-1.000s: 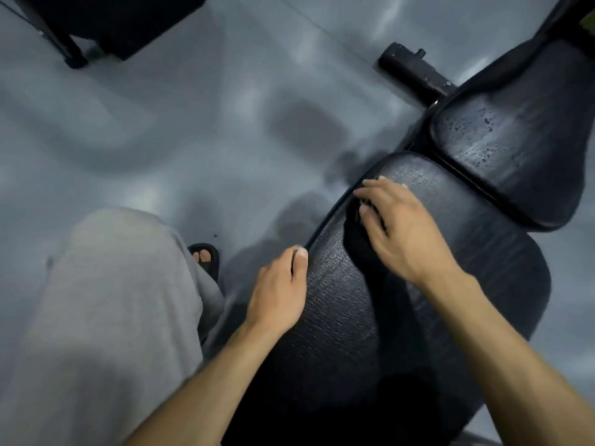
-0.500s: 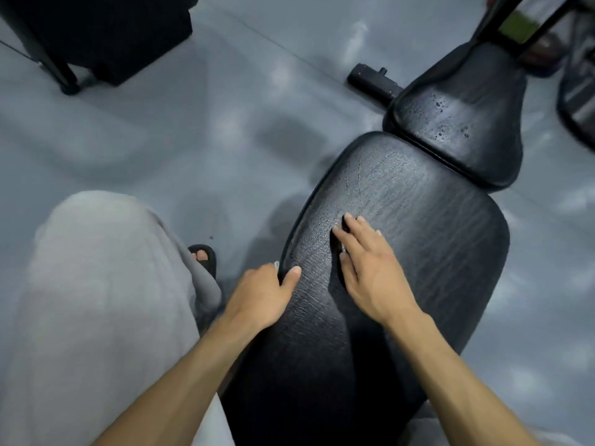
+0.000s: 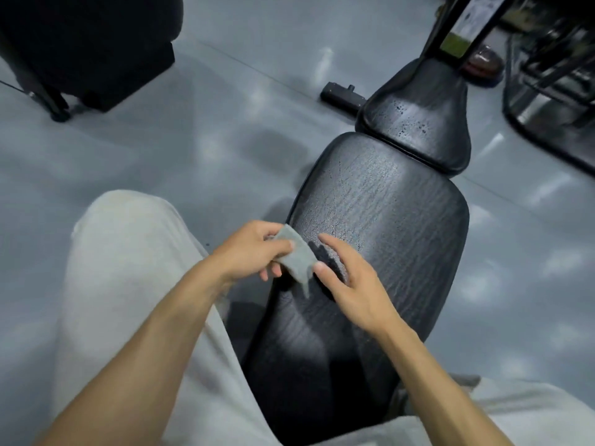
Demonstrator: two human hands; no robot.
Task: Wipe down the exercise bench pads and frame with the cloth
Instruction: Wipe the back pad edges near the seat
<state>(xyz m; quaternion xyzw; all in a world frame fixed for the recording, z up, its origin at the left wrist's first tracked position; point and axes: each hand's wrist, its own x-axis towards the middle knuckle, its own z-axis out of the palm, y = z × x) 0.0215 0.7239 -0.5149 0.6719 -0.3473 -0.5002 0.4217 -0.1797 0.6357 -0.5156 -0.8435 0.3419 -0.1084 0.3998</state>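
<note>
Pinching the grey cloth [image 3: 294, 257] at one end, left hand [image 3: 254, 252] holds it above the long pad [image 3: 386, 220]; right hand [image 3: 351, 281] spread, thumb touching cloth. Unfold it, flatten it under the palm, then overlapping strokes toward the droplet-spotted small pad [image 3: 418, 123].

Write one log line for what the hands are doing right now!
left hand: pinches grey cloth | right hand: open, thumb at cloth | long bench pad: beneath | small pad: droplets
</note>
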